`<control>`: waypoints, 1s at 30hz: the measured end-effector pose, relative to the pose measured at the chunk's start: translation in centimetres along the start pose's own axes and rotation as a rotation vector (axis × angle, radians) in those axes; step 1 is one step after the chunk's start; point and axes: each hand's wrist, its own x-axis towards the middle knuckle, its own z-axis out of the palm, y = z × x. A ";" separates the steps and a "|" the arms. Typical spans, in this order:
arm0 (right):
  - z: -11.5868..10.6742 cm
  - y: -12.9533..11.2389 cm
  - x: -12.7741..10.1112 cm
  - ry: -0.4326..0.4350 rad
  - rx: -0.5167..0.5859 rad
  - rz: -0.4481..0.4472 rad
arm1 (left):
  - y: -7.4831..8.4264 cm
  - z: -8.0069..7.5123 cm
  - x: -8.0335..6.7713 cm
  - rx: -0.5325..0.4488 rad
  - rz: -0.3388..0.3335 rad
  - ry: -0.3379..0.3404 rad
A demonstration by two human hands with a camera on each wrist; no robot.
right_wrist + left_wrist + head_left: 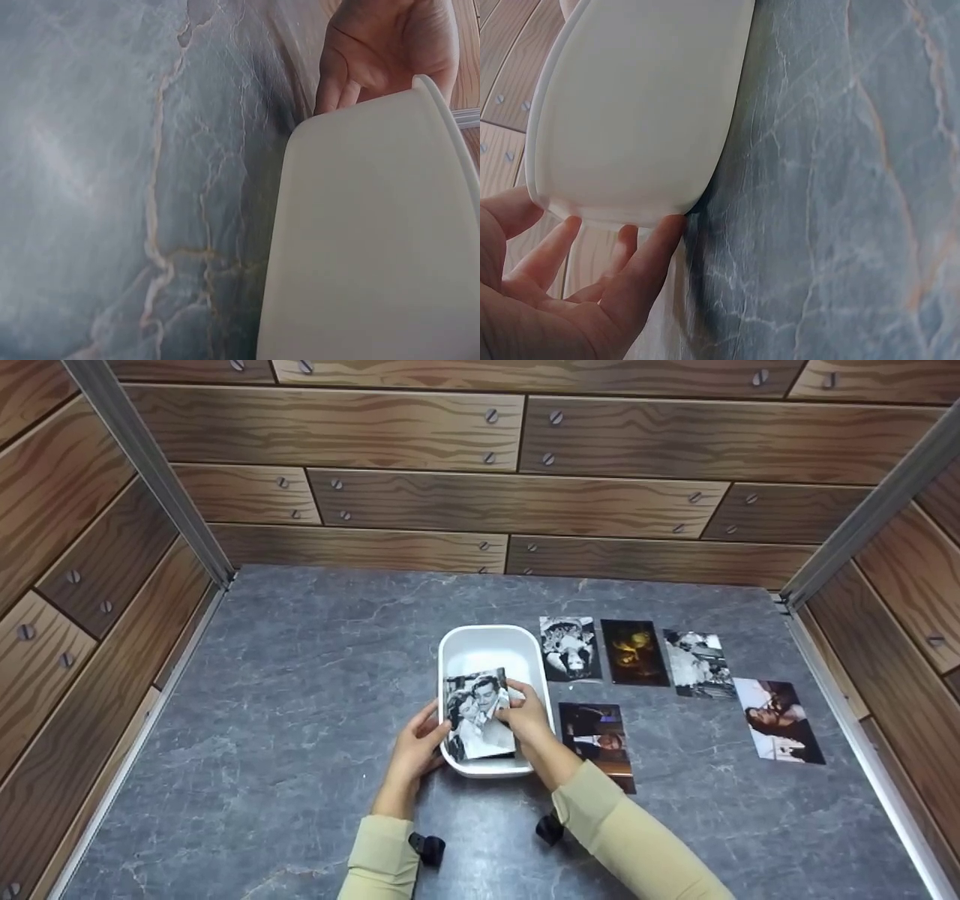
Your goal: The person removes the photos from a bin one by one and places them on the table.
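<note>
Sleeves: two pale sleeves [630, 840] are seen nearest the camera, entering at 6 o'clock, a dark wrist clip under each.

Left hand: the left hand [414, 750] is laid against the tray's near-left corner, at 7 o'clock of it. In the left wrist view its fingers [641, 266] are spread and nearly straight, the tips touching the tray's rim; nothing is clenched.

Right hand: the right hand [527, 718] is set at the tray's right rim, at 4 o'clock. Its fingers are curled over the right edge of the photo, so the print is taken to be pinched there.

Photo: a black-and-white photo [480, 714] of a couple is held over the near half of the tray, upright, its long axis running 12 to 6 with a slight tilt. It lies at 9 o'clock of the right hand and at 1 o'clock of the left; the right hand is the nearer.

Tray: a white tray [487, 649] is stood on the grey table [285, 720], its far half bare.

Loose photos: three prints [634, 652] are laid in a row at 3 o'clock of the tray, a fourth [780, 721] further right, and a fifth [600, 742] partly under the right forearm.

Walls: wood-look panels [420, 502] are seen on three sides.
</note>
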 end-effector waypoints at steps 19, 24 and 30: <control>-4.7 -3.3 -0.4 -0.025 0.248 -0.131 | 0.1 0.2 0.2 0.035 -0.009 0.023; -9.0 -3.7 -0.4 0.012 0.288 -0.142 | 0.0 0.1 0.0 0.061 0.003 0.023; -14.8 -3.1 -0.6 0.051 0.351 -0.136 | 0.0 0.0 0.0 0.046 0.010 0.013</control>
